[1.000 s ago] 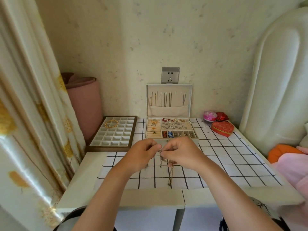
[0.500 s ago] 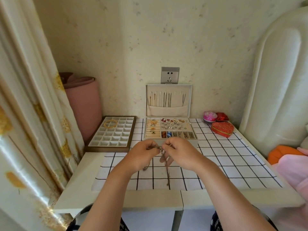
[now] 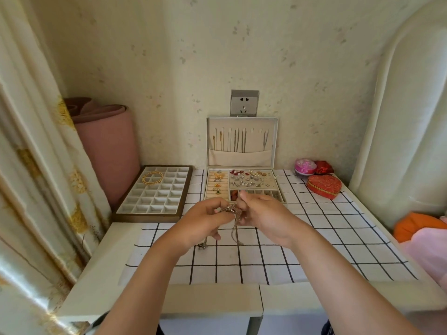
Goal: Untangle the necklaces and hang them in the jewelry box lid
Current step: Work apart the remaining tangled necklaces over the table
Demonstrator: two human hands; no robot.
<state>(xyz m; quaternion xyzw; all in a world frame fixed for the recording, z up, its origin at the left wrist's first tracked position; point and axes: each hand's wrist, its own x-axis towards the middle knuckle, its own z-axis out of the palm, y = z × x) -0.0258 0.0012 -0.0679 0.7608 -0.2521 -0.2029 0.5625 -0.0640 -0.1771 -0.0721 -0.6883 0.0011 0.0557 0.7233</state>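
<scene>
A knot of tangled metal necklaces point(image 3: 231, 210) hangs between both hands above the checked cloth, with thin chain ends point(image 3: 235, 232) trailing down to the table. My left hand point(image 3: 205, 222) pinches the knot from the left. My right hand point(image 3: 263, 215) pinches it from the right, thumb raised. Behind them stands the open white jewelry box point(image 3: 244, 187), its tray full of rings and earrings. Its upright lid point(image 3: 242, 141) holds several chains hanging from hooks above a fabric pocket.
A brown compartment tray point(image 3: 154, 192) with a gold bangle lies at the left. A red heart-shaped box point(image 3: 324, 186), a pink round box point(image 3: 305, 166) and a small red box point(image 3: 324, 167) sit at the back right. Curtain at left, rolled pink mat behind it, padded headboard at right.
Both hands have lifted a little toward the jewelry box with the tangle. The dangling chain ends now hang shorter, and one pendant end rests on the cloth under my left hand.
</scene>
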